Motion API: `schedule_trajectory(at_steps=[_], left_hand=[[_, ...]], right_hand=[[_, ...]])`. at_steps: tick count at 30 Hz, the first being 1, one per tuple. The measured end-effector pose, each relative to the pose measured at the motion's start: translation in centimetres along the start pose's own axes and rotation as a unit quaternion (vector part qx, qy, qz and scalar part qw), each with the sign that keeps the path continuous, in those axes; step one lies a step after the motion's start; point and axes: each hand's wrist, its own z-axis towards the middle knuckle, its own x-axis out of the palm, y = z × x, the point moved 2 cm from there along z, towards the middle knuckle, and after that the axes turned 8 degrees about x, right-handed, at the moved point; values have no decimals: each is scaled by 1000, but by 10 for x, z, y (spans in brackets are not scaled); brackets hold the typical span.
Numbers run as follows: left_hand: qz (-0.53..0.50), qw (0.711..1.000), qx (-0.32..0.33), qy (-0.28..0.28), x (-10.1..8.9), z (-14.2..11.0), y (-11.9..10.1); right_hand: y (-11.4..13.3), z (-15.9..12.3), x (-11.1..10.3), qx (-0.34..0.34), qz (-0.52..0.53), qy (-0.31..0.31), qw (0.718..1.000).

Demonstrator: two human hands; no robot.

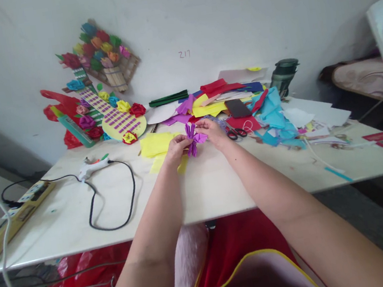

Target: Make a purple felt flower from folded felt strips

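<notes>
Between my two hands, just above the table, is a purple paper flower (192, 146) with pleated, fanned-out petals. My left hand (178, 147) pinches it from the left side. My right hand (212, 132) has its fingers closed on the flower's right side, at a flat purple piece. Yellow crepe paper (157, 144) lies under and beyond my left hand. Black-handled scissors (236, 133) rest right of my right hand. How the fingertips grip the paper is partly hidden.
A glue gun (93, 167) with a looping black cord lies left, near a power strip (30, 206). Behind stand a flower-decorated paper guitar (121, 122), coloured paper sheets (213, 106), a phone (238, 108) and a dark bottle (284, 77). Blue crepe paper (273, 112) is heaped right.
</notes>
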Motion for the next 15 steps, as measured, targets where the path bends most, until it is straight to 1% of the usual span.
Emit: schedule_trajectory(at_steps=[3, 6, 11, 15], left_hand=[[12, 1000, -2, 0, 1, -1, 0], [23, 1000, 2, -6, 1, -1, 0], [46, 999, 10, -16, 1, 0, 1], [60, 998, 22, -18, 2, 0, 0]], right_hand=[[-3, 1, 0, 1, -5, 9, 1000], [-2, 1, 1, 3, -11, 0, 1000], [2, -1, 2, 16, -31, -58, 998], [-1, 1, -2, 13, -82, -103, 991]])
